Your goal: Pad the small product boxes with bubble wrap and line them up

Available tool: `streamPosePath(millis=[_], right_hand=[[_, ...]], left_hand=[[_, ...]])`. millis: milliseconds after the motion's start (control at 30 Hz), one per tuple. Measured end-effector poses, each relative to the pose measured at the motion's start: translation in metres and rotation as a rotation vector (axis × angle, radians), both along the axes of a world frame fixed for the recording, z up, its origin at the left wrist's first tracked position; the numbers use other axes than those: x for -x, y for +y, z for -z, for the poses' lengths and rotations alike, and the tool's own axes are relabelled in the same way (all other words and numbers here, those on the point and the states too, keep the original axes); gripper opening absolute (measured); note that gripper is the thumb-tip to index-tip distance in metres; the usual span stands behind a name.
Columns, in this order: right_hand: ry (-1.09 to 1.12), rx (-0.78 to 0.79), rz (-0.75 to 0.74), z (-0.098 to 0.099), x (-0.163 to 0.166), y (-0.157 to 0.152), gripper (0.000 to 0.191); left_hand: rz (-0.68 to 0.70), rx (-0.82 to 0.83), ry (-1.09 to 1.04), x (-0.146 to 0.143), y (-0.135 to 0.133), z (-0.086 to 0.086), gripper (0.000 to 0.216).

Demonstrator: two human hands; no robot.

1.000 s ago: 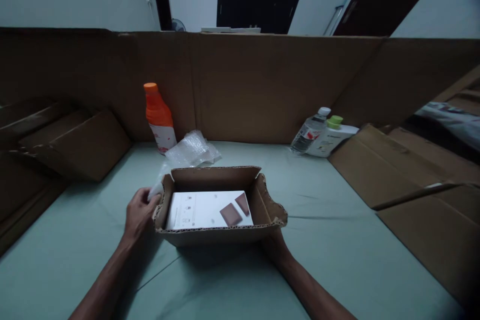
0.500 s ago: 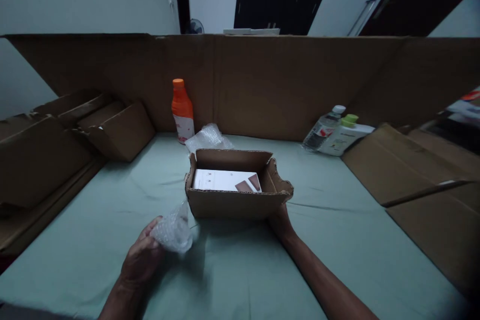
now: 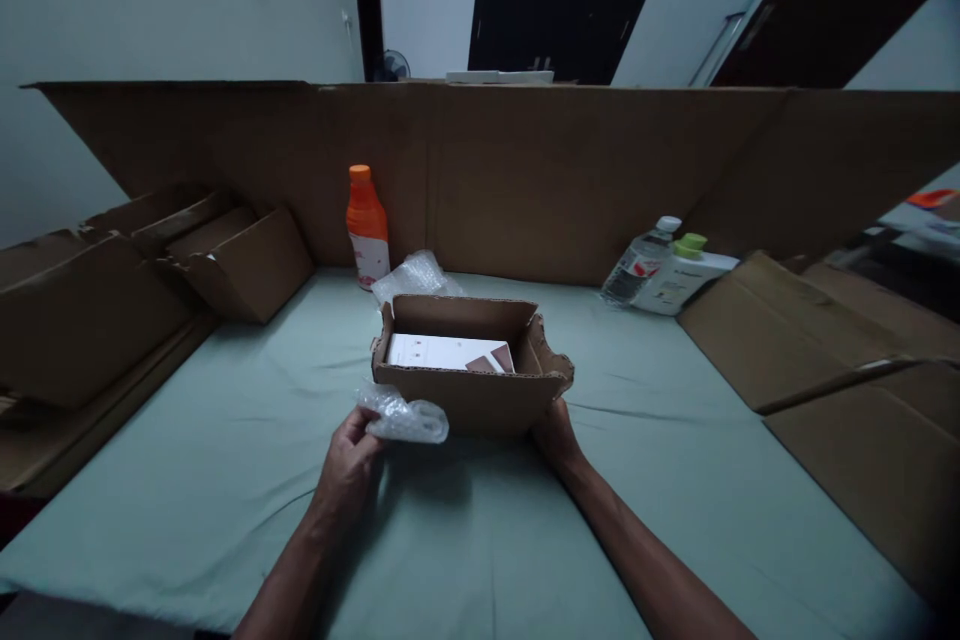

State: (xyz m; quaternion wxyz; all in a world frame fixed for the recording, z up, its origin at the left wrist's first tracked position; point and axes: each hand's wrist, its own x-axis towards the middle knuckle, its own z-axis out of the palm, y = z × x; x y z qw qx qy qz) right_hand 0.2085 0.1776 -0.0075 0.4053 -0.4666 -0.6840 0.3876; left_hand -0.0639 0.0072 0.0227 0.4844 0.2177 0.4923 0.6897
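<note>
An open cardboard box (image 3: 457,398) is tilted toward me near the middle of the table. Inside it lies a white carton (image 3: 431,351) with brown shapes printed at its right end. At the box's lower right corner is my right hand (image 3: 555,435), gripping it from below, with the fingers mostly hidden behind the cardboard. My left hand (image 3: 352,455) pinches a folded piece of bubble wrap (image 3: 409,418), which overlaps the box's front left side. Whether the wrap touches the box I cannot tell. Behind the box rests another piece of bubble wrap (image 3: 420,272).
An orange bottle (image 3: 367,230) stands at the back left. A clear bottle (image 3: 641,262) and a white bottle with a green cap (image 3: 682,280) lean at the back right. Cardboard boxes (image 3: 247,265) line the left; cardboard flaps (image 3: 787,330) lie right. A cardboard wall (image 3: 525,185) closes the back.
My left hand has moved right and up, bringing the bubble wrap in front of the box's left side. My right hand still grips the box, which has barely shifted.
</note>
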Motion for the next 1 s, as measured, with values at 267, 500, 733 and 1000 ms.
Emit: streamPosePath(millis=[267,500,733,1000], right_hand=[[0.066,0.088,-0.123,-0.026,-0.004,-0.004,0.038],[0.038,0.112,-0.051,-0.019,-0.005,0.000,0.035],[-0.005,0.177,-0.053,-0.022,-0.006,0.002,0.041],[-0.169,0.265,-0.305,-0.060,-0.032,-0.021,0.040]], left_hand=[[-0.036,0.001,-0.075,0.003,0.035,-0.007,0.041],[-0.099,0.108,-0.109,0.007,-0.024,-0.013,0.032],[-0.091,0.108,-0.538,0.003,-0.057,-0.036,0.040],[0.010,0.076,-0.756,0.003,-0.064,-0.027,0.027]])
